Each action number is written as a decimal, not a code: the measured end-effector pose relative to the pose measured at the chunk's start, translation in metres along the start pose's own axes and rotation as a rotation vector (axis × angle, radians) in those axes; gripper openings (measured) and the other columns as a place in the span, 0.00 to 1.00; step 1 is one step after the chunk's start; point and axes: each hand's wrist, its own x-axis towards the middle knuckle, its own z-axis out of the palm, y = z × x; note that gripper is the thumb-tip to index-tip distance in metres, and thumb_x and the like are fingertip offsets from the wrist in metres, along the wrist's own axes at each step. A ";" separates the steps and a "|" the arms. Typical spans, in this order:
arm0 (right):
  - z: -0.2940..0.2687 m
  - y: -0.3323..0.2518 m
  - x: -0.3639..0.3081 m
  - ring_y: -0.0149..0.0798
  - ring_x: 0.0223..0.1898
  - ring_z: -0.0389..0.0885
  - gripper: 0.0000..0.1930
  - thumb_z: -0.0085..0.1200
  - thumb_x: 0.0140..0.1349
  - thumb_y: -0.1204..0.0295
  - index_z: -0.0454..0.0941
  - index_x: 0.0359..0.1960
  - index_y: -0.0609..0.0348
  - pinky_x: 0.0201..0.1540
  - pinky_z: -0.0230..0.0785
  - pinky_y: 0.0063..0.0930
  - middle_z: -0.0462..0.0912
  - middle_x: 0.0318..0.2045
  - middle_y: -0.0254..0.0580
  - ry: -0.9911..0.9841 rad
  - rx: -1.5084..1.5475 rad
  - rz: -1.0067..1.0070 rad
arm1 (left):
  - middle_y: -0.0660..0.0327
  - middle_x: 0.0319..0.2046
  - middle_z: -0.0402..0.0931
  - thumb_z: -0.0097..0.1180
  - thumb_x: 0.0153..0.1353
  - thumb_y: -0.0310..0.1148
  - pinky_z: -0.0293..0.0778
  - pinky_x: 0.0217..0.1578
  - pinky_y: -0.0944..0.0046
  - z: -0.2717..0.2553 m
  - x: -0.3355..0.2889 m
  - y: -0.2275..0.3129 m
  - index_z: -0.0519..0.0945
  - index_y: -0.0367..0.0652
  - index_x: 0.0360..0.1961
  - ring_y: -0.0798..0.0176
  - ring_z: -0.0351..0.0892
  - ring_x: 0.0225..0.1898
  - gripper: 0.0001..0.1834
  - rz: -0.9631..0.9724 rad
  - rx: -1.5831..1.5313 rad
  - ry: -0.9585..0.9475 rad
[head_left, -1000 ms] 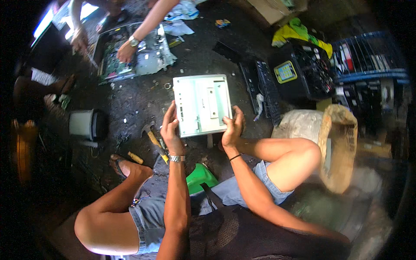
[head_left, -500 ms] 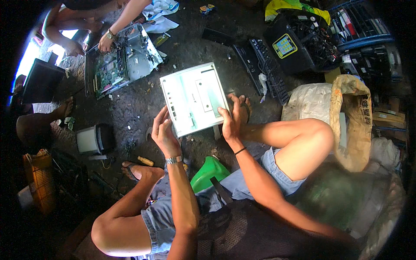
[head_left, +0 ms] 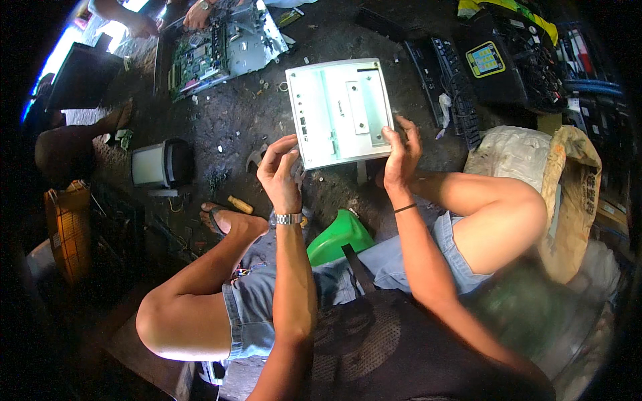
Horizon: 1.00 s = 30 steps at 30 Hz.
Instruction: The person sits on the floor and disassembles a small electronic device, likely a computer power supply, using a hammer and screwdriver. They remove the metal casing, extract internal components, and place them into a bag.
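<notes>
A: What do the hands hold?

B: A seated person's right hand [head_left: 401,160] clasps a white box [head_left: 321,113] in front of the body and above the dark floor, thumb on its face, fingers behind its right edge.

A: And the left?

B: The left hand [head_left: 281,177] meets the box's lower left corner with bent fingers; whether it grips or merely steadies, one cannot tell.

A: Any lettering?

B: A small dark mark shows on the box's face, too small to read. Beyond the box and to its right, a black bin [head_left: 508,87] bears a label [head_left: 485,60], yellow-edged with pale squares. Well to the box's right, a brown sack [head_left: 568,247] carries dark, indistinct print.

A: The surroundings?

B: A keyboard [head_left: 455,87] lies right of the box, a small monitor [head_left: 154,165] stands left of it, and beyond, to its left, another person's hand [head_left: 197,15] is at an open metal case [head_left: 247,50].
</notes>
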 end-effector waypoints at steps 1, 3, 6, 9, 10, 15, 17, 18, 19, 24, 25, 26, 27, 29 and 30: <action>0.001 0.008 0.002 0.40 0.52 0.78 0.18 0.57 0.65 0.64 0.83 0.49 0.65 0.60 0.67 0.34 0.81 0.49 0.43 0.016 -0.031 -0.034 | 0.54 0.48 0.85 0.56 0.58 0.17 0.76 0.53 0.63 -0.002 -0.001 0.001 0.85 0.33 0.40 0.63 0.83 0.48 0.10 0.017 -0.001 -0.012; -0.001 0.017 0.007 0.38 0.52 0.79 0.17 0.53 0.69 0.64 0.83 0.48 0.66 0.59 0.68 0.32 0.83 0.49 0.43 0.030 0.045 -0.014 | 0.54 0.48 0.85 0.57 0.58 0.17 0.77 0.52 0.64 -0.004 -0.002 0.003 0.85 0.33 0.39 0.64 0.82 0.48 0.09 0.048 -0.001 -0.037; 0.002 0.017 0.007 0.36 0.51 0.79 0.17 0.49 0.73 0.64 0.84 0.48 0.67 0.58 0.69 0.30 0.84 0.48 0.42 0.075 0.182 0.091 | 0.56 0.47 0.85 0.57 0.59 0.17 0.77 0.49 0.66 -0.005 -0.003 0.007 0.85 0.34 0.37 0.66 0.82 0.46 0.07 0.040 -0.009 -0.054; 0.002 0.021 0.009 0.35 0.49 0.79 0.16 0.49 0.73 0.65 0.84 0.45 0.66 0.58 0.67 0.30 0.84 0.44 0.40 0.085 0.220 0.124 | 0.56 0.47 0.84 0.58 0.58 0.17 0.77 0.46 0.66 -0.005 -0.004 0.008 0.85 0.34 0.35 0.67 0.81 0.44 0.06 0.037 -0.037 -0.073; 0.004 0.017 0.008 0.36 0.48 0.78 0.16 0.48 0.74 0.66 0.84 0.43 0.67 0.58 0.66 0.30 0.83 0.43 0.39 0.095 0.242 0.144 | 0.56 0.47 0.84 0.58 0.58 0.17 0.77 0.46 0.66 -0.005 -0.004 0.008 0.85 0.34 0.35 0.67 0.81 0.44 0.06 0.040 -0.029 -0.077; 0.003 0.021 0.016 0.34 0.48 0.77 0.11 0.53 0.70 0.69 0.84 0.41 0.63 0.58 0.66 0.30 0.83 0.43 0.38 0.124 0.447 0.277 | 0.56 0.47 0.84 0.59 0.57 0.16 0.77 0.45 0.67 -0.011 -0.005 0.013 0.85 0.33 0.35 0.68 0.81 0.44 0.07 0.022 0.027 -0.113; 0.002 0.025 0.021 0.34 0.50 0.77 0.10 0.57 0.68 0.68 0.84 0.43 0.62 0.59 0.66 0.31 0.83 0.45 0.38 0.145 0.541 0.372 | 0.56 0.48 0.84 0.59 0.57 0.15 0.77 0.45 0.67 -0.012 -0.005 0.016 0.85 0.33 0.35 0.67 0.81 0.44 0.07 0.033 0.043 -0.148; 0.002 0.025 0.024 0.35 0.51 0.77 0.11 0.59 0.67 0.68 0.85 0.44 0.62 0.59 0.66 0.31 0.83 0.46 0.38 0.156 0.588 0.417 | 0.56 0.48 0.84 0.59 0.57 0.14 0.77 0.45 0.67 -0.013 -0.005 0.018 0.86 0.33 0.35 0.67 0.81 0.45 0.08 0.024 0.041 -0.167; 0.001 0.025 0.026 0.35 0.52 0.77 0.12 0.60 0.66 0.67 0.85 0.44 0.62 0.59 0.66 0.31 0.83 0.46 0.38 0.138 0.586 0.436 | 0.57 0.48 0.83 0.59 0.57 0.14 0.77 0.46 0.67 -0.014 -0.004 0.019 0.86 0.33 0.35 0.67 0.81 0.45 0.08 0.015 0.039 -0.186; -0.004 0.030 0.035 0.35 0.52 0.79 0.17 0.63 0.64 0.64 0.85 0.49 0.63 0.59 0.68 0.29 0.84 0.48 0.40 -0.007 0.481 0.511 | 0.55 0.52 0.82 0.60 0.61 0.19 0.78 0.50 0.66 -0.013 -0.008 0.022 0.83 0.35 0.50 0.66 0.81 0.51 0.15 0.047 0.118 -0.253; -0.001 0.018 0.032 0.35 0.52 0.80 0.18 0.62 0.65 0.62 0.85 0.50 0.62 0.58 0.69 0.28 0.85 0.48 0.41 -0.097 0.532 0.537 | 0.55 0.53 0.82 0.61 0.62 0.20 0.78 0.51 0.65 -0.008 -0.010 0.026 0.81 0.35 0.54 0.65 0.80 0.52 0.18 0.029 0.107 -0.226; 0.001 0.006 0.030 0.34 0.51 0.82 0.19 0.61 0.67 0.61 0.85 0.51 0.62 0.58 0.69 0.27 0.86 0.48 0.41 -0.189 0.577 0.564 | 0.54 0.54 0.81 0.61 0.63 0.21 0.78 0.52 0.64 -0.006 -0.012 0.028 0.79 0.35 0.59 0.65 0.80 0.53 0.21 0.011 0.096 -0.198; 0.000 -0.007 0.026 0.33 0.50 0.82 0.18 0.60 0.68 0.61 0.85 0.51 0.62 0.57 0.70 0.27 0.86 0.48 0.40 -0.239 0.517 0.534 | 0.54 0.54 0.81 0.61 0.64 0.22 0.78 0.52 0.64 -0.005 -0.012 0.029 0.77 0.36 0.62 0.64 0.80 0.53 0.23 -0.001 0.136 -0.186; 0.002 -0.024 0.022 0.32 0.47 0.83 0.18 0.58 0.70 0.60 0.85 0.51 0.62 0.56 0.71 0.27 0.87 0.46 0.40 -0.345 0.398 0.479 | 0.54 0.54 0.80 0.61 0.67 0.24 0.78 0.52 0.63 -0.009 -0.007 0.033 0.73 0.37 0.67 0.64 0.80 0.53 0.27 -0.024 0.219 -0.153; 0.004 -0.030 0.017 0.30 0.46 0.84 0.18 0.55 0.72 0.60 0.85 0.51 0.62 0.54 0.72 0.26 0.87 0.46 0.39 -0.386 0.404 0.431 | 0.55 0.53 0.81 0.60 0.69 0.26 0.78 0.52 0.63 -0.014 -0.004 0.032 0.74 0.36 0.66 0.64 0.81 0.52 0.25 -0.008 0.256 -0.148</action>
